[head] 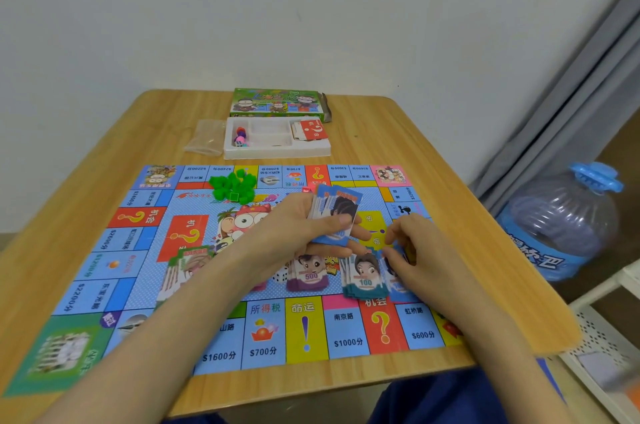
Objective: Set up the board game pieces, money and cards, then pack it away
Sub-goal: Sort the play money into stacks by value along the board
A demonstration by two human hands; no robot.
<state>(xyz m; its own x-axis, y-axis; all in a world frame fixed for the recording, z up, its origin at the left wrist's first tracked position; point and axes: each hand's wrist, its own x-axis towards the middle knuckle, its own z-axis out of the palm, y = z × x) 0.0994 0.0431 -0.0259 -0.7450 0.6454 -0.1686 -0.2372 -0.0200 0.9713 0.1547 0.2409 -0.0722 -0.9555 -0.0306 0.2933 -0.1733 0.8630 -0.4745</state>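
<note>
The game board lies flat on the wooden table. My left hand grips a fanned stack of blue play money above the board's middle. My right hand pinches a blue note at the pile on the right. Sorted money piles lie in a row: a green pile, a purple 500 pile and a teal 100 pile. A white die sits beside the 500 pile. Green houses are heaped at the board's far edge.
A white plastic tray with coloured pawns and red cards sits behind the board, with the green game box beyond it. A clear plastic bag lies left of the tray. A blue water jug stands at the right.
</note>
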